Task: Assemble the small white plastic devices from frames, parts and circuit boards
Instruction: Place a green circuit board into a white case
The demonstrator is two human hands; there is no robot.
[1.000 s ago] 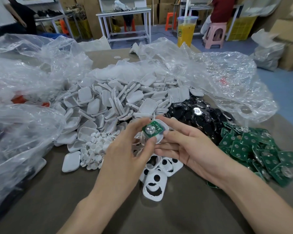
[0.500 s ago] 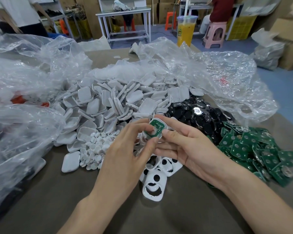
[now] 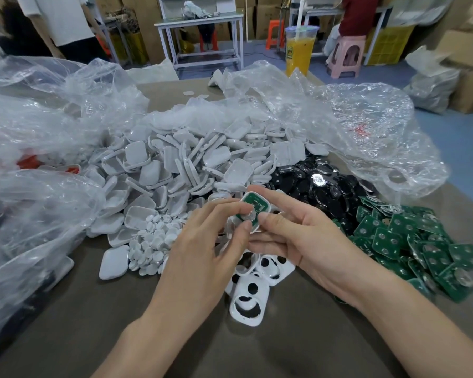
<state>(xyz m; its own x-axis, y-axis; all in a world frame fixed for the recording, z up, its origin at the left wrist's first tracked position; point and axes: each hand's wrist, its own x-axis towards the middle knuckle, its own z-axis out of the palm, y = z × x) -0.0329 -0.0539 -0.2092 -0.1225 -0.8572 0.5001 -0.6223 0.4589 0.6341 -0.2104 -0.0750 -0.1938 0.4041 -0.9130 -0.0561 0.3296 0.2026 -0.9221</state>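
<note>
Above the table's middle, both hands hold one small white frame with a green circuit board (image 3: pixel 253 207) seated in it. My left hand (image 3: pixel 205 252) pinches its left and lower edge with thumb and fingers. My right hand (image 3: pixel 292 233) grips it from the right, index finger along the top and thumb on the board's face. Under the hands lie white frames with round holes (image 3: pixel 247 301). A heap of white shells (image 3: pixel 180 170) fills the centre, with small white round buttons (image 3: pixel 153 238) at its front. Black parts (image 3: pixel 317 189) and green circuit boards (image 3: pixel 410 246) lie to the right.
Crumpled clear plastic bags (image 3: pixel 38 148) rise along the left and behind the piles at the right (image 3: pixel 366 126). A cup of orange drink (image 3: pixel 301 47) stands at the table's far edge. Bare brown tabletop (image 3: pixel 120 309) lies near me. People, a metal table and stools are in the background.
The frame with the green board has tilted and turned between my fingers, and my right thumb has come onto the board's face. Both hands stay in the same place.
</note>
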